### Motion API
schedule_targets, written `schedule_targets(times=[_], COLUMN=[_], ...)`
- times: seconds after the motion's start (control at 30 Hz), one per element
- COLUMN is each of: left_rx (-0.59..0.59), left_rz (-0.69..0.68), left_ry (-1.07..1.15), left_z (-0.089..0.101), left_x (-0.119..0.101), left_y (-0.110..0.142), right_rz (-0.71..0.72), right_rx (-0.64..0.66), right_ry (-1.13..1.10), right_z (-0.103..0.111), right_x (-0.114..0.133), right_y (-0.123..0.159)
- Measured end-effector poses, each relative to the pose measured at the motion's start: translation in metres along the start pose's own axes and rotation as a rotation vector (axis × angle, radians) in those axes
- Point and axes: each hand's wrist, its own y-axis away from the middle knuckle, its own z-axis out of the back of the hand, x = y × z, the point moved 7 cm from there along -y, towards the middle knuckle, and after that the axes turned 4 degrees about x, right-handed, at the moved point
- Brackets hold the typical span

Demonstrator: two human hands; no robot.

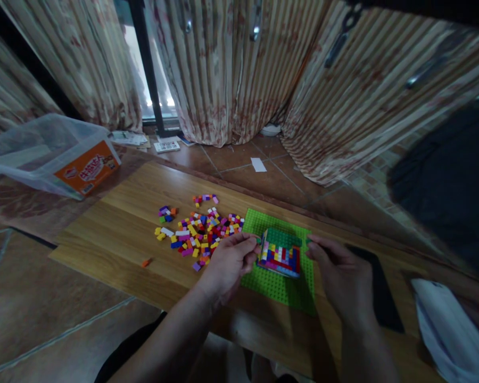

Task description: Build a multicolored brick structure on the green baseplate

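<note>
A small house-like build of toy bricks (280, 258), with multicoloured walls and a green top, stands on a green baseplate (259, 287). My left hand (229, 260) is at the build's left side, thumb and forefinger pinched on a small green brick (258, 240). On the other side my right hand (341, 268) is also closed in a pinch, with a bit of green brick (308, 239) showing at the fingertips. Both hands are above the baseplate's edges. A spread of loose coloured bricks (205, 234) lies left of the baseplate.
The wooden table (115, 234) carries a lone orange brick (146, 263) near its front edge. A clear plastic bin (35, 175) with an orange label stands at the far left. Right of my right hand are a dark flat pad (383, 298) and a white packet (447, 324). Curtains (223, 80) hang behind.
</note>
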Motion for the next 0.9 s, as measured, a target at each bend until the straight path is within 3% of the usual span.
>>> schedule_targets(times=[0.17, 0.4, 0.9], left_rx=[0.023, 0.034, 0.039], left_rz=[0.002, 0.006, 0.016], left_ry=[-0.026, -0.043, -0.025], left_z=[0.0, -0.001, -0.001], left_x=[0.001, 0.002, 0.002], left_y=[-0.001, -0.001, 0.0], right_rz=[-0.016, 0.018, -0.051], right_rx=[0.068, 0.051, 0.0], right_ry=[0.148, 0.303, 0.226], right_z=[-0.004, -0.015, -0.013], right_x=[-0.012, -0.003, -0.01], right_y=[0.0, 0.002, 0.002])
